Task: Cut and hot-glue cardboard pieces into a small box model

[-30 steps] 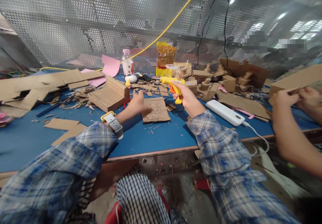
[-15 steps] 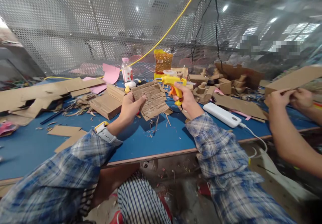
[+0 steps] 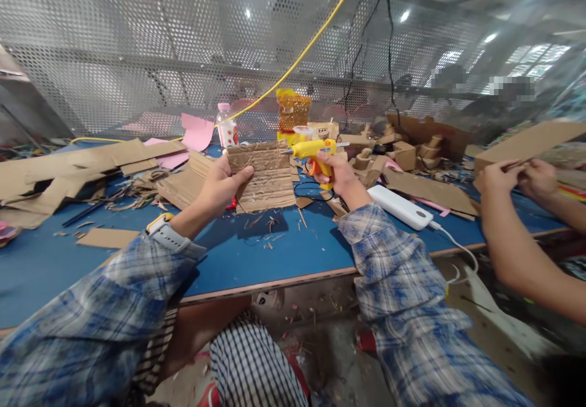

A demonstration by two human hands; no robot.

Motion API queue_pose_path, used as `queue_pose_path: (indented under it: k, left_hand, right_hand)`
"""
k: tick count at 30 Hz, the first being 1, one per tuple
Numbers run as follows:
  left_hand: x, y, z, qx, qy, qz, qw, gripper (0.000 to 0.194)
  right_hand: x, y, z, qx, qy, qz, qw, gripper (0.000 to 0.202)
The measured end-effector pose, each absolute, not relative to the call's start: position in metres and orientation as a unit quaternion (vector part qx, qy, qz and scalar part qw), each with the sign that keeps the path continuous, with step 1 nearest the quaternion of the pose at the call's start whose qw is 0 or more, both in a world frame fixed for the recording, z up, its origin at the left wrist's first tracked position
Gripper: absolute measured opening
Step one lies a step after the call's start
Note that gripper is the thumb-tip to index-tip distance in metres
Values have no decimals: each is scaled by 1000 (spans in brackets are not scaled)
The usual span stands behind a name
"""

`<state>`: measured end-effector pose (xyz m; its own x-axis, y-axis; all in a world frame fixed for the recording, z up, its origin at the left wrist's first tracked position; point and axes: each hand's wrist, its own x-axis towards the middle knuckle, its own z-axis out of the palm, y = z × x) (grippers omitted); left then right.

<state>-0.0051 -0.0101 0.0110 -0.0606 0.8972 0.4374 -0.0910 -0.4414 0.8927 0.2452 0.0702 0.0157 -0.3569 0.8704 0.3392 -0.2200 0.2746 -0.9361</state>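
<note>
My left hand (image 3: 225, 182) grips the left edge of a rough, ridged cardboard piece (image 3: 268, 178), thumb across its face, and holds it up over the blue table (image 3: 284, 248). A yellow glue gun (image 3: 314, 149) is in my right hand (image 3: 337, 174), its nozzle pointing left at the upper right edge of the cardboard. Whether the nozzle touches the cardboard, I cannot tell. Small brown scraps (image 3: 271, 224) lie on the table below the piece.
A white power bank (image 3: 400, 207) with a cable lies right of my right hand. Cardboard strips (image 3: 86, 163) cover the left side. Behind stand a bottle (image 3: 226, 127) and an orange-yellow bag (image 3: 293, 114). At right, another person's hands (image 3: 522, 178) hold cardboard (image 3: 526, 144).
The cardboard piece has been turned more level and upright, and my left hand has shifted slightly left with it. The glue gun's nozzle now points at the piece's upper right edge.
</note>
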Motion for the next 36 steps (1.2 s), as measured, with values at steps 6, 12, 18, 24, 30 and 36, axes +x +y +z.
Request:
queue_pose_path:
  k: [6,12,18,24,30,36]
  left_hand:
    - [-9,-14,17,589,379,631,333,26]
    - [-10,-17,22,550,404,637,358,26]
    - [-13,-15,21,554,400,631,367,26]
    - [-21,-11,17,565,386,628,371,26]
    - [-23,-15,22,561,387,672,290,25]
    - [-22,-23,15,647,445,616,69,22]
  right_hand:
    - [245,70,14,-256,-634,533,499,41]
    - [249,75,13,-276,-633,517,507,41]
    - [248,74,13,-280,-636,506,512,43]
    - [252,79,12,-262,-630,507,528,43]
    - [248,80,12,-263,-566,495,605,37]
    - [236,69,9,-258,-584,519,568,29]
